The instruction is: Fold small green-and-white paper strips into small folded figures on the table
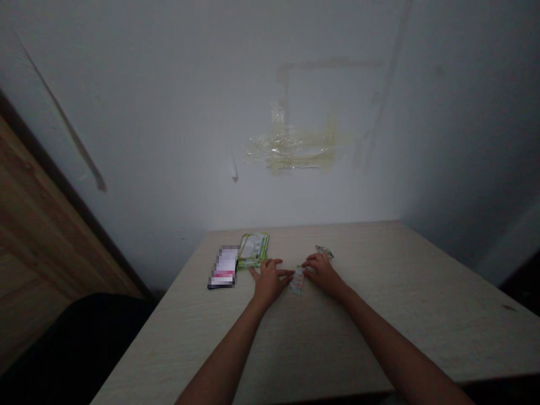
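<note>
A small, flat, pale packet (297, 279) with reddish and green print lies on the table between my two hands. My left hand (270, 279) has its thumb and forefinger closed at the packet's left edge, while its other fingers are spread toward the table. At the upper right edge, the fingertips of my right hand (324, 274) are bent in and closed on the packet. Just beyond my right hand lies a small crumpled wrapper piece (324, 251), partly hidden by the fingers. Behind my left hand is a stack of green and white packets (253, 248).
Left of the stack lies a phone (223, 268) with its screen blurred out. The wooden table (307, 349) meets a white wall (169, 140) that has peeling clear tape (295, 149). A dark chair-like shape (84, 343) and wooden panel (54, 225) are at left.
</note>
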A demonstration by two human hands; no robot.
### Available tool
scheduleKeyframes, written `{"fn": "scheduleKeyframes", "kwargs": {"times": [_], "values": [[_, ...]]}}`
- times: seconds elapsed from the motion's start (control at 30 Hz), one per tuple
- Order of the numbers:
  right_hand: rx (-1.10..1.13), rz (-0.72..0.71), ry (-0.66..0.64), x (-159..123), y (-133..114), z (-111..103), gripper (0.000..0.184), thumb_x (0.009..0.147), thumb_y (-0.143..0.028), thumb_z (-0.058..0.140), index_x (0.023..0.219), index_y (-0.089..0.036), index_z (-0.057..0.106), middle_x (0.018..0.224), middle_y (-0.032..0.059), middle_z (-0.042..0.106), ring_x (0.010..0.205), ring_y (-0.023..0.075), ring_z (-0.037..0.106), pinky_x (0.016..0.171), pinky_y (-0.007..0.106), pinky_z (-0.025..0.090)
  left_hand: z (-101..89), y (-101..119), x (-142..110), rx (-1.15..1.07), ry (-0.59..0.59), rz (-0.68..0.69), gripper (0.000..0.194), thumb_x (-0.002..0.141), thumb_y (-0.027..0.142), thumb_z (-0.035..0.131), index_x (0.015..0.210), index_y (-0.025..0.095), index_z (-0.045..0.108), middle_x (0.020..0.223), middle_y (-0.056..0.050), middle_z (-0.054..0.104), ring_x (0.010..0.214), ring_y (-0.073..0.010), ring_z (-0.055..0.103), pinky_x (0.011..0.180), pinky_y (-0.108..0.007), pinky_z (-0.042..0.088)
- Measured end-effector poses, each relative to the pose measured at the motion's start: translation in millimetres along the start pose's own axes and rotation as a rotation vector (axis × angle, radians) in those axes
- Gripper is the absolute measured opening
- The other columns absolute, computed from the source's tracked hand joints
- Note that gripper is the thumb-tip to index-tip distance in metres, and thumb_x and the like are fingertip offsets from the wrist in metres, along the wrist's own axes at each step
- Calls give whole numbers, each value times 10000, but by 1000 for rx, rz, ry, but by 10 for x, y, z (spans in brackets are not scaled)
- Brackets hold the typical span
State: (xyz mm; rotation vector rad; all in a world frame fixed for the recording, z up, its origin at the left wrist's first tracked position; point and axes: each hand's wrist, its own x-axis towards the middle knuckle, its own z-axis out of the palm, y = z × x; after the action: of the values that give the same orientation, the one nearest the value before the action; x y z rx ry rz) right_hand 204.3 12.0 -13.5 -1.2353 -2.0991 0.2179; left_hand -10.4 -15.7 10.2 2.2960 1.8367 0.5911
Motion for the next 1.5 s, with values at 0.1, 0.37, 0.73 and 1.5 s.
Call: {"fn": "scheduleKeyframes", "kwargs": {"times": [0.1, 0.37, 0.73, 1.5], "values": [[-35, 12, -13, -4, 24, 46, 244, 820, -299, 647, 1044, -217, 696, 1123, 105, 601, 1125, 260, 489, 1023, 497, 377, -1, 4, -2, -8, 3, 8, 200, 829, 483, 606, 1008, 519, 687, 1343, 23, 538, 1315, -311, 338, 1027, -770, 8], [-45, 23, -53, -8, 0, 39, 256, 785, -296, 667, 1028, -218, 681, 1181, 106, 576, 1180, 275, 459, 1051, 492, 344, 17, 58, -24, -2, -2, -11, 268, 797, 549, 605, 1052, 506, 677, 1367, 3, 522, 1336, -326, 316, 1034, -757, -36], [-17, 28, -67, 6, 8, 38, 213, 756, -262, 690, 958, -199, 668, 1245, 118, 575, 1226, 271, 461, 1058, 489, 338, 26, 54, -19, 18, -17, 12, 269, 813, 545, 591, 1075, 537, 652, 1385, 9, 509, 1335, -321, 320, 1021, -771, -24], [-20, 37, -92, 21, -16, -9, 222, 751, -285, 701, 951, -192, 684, 1335, 139, 520, 1300, 294, 410, 1089, 526, 288, 26, 38, -13, -35, -33, 2, 255, 819, 530, 586, 1062, 524, 663, 1378, 1, 514, 1335, -323, 329, 1013, -778, -36]]}}
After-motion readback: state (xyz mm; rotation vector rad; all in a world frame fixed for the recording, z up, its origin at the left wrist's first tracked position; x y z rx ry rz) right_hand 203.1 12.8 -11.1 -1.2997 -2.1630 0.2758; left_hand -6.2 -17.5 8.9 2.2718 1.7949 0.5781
